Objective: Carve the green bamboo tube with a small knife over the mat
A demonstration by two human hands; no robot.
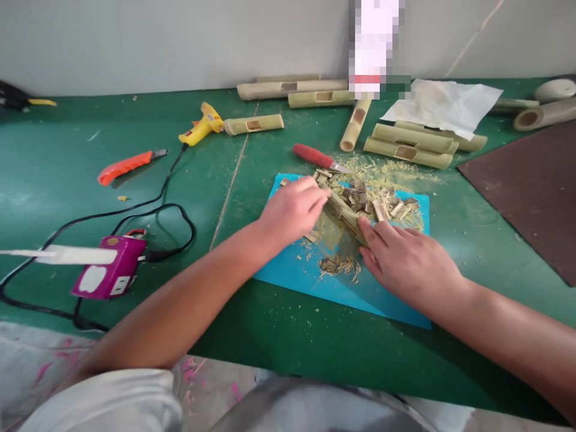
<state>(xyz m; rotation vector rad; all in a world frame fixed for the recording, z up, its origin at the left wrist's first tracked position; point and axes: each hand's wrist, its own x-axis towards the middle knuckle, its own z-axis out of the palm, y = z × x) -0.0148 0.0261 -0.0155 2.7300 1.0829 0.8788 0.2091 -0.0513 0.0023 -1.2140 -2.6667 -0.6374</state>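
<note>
Both my hands grip one notched bamboo tube (pixel 342 211), held at a slant over a blue mat (pixel 288 273). My left hand (pixel 294 207) is closed around its far left end, and the fingertips hide that end. At the near right end, my right hand (pixel 402 255) pinches the tube between thumb and fingers. Bamboo chips (pixel 360 195) and fibrous shavings (pixel 339 266) lie on the mat around the tube. A red-handled knife (pixel 315 156) rests just beyond the mat, its blade beside the pale sawdust (pixel 387 171).
Cut bamboo tubes (pixel 407 151) lie at the back, some beneath white paper (pixel 443 105). A yellow glue gun (pixel 202 125), an orange box cutter (pixel 128 167) and a purple power adapter (pixel 108 267) with looping black cable are at left. A brown board (pixel 531 192) occupies the right side.
</note>
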